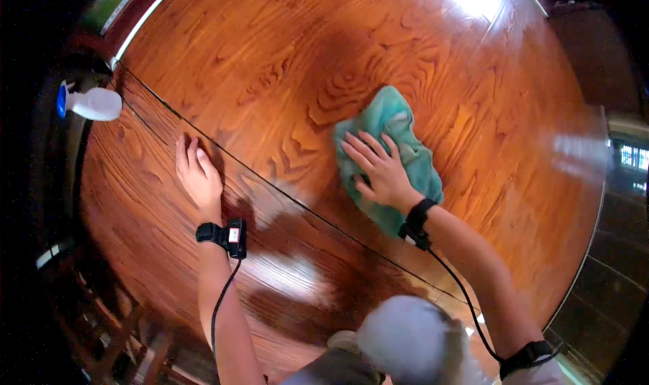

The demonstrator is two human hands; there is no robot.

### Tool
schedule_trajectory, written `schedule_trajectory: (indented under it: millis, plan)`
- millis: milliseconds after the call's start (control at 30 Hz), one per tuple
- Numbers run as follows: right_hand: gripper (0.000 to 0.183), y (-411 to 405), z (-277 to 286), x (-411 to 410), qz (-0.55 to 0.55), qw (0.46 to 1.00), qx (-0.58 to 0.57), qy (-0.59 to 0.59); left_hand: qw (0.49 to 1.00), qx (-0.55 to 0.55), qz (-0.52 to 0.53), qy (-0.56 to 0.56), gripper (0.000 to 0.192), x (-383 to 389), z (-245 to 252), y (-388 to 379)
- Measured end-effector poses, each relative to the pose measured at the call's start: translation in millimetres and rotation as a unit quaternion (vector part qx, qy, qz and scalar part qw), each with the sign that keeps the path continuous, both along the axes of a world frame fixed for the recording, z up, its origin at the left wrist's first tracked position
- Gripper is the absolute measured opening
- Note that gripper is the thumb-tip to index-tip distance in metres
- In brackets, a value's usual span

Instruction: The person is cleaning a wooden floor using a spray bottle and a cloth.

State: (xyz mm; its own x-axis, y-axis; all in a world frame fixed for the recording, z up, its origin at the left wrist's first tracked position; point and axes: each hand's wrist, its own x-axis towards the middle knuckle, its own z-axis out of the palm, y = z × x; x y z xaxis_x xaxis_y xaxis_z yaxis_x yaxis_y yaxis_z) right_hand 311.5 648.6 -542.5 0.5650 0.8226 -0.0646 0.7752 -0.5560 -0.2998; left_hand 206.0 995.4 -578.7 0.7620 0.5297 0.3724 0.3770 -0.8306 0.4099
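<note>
A green cloth lies spread on a glossy brown wooden tabletop, right of centre. Flat on top of it, with fingers spread, rests my right hand. My left hand is at the left on the wood, fingers extended and close together, with no object in it. A dark seam runs diagonally across the tabletop, between my two hands. Both wrists carry black straps with small black devices and cables.
At the far left a white spray bottle with a blue part is near the table's edge. Wooden furniture bars show at the lower left. Dark floor tiles lie beyond the right edge. Bright light reflects off the tabletop.
</note>
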Motion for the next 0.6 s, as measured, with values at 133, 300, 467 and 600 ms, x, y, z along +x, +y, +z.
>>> schedule_trajectory:
  millis: [133, 300, 467, 600]
  plan:
    - [0.069, -8.8, -10.7, 4.7, 0.019, 0.998, 0.046, -0.038, 0.998, -0.038, 0.026, 0.046, 0.049, -40.2, -10.5, -81.5]
    - [0.06, 43.2, -18.3, 34.2, 0.066, 0.984, 0.132, -0.103, 0.991, -0.017, 0.087, 0.105, 0.054, -88.5, -10.2, -161.9]
    - [0.049, 112.7, -29.2, 15.8, 0.122, 0.961, 0.216, -0.119, 0.991, -0.023, 0.1, 0.088, 0.052, -81.8, -3.8, -163.2]
    - [0.049, 72.5, -22.5, -22.4, 0.248, 0.942, 0.218, -0.06, 0.991, -0.025, 0.096, 0.089, 0.052, -85.6, -1.8, -158.8]
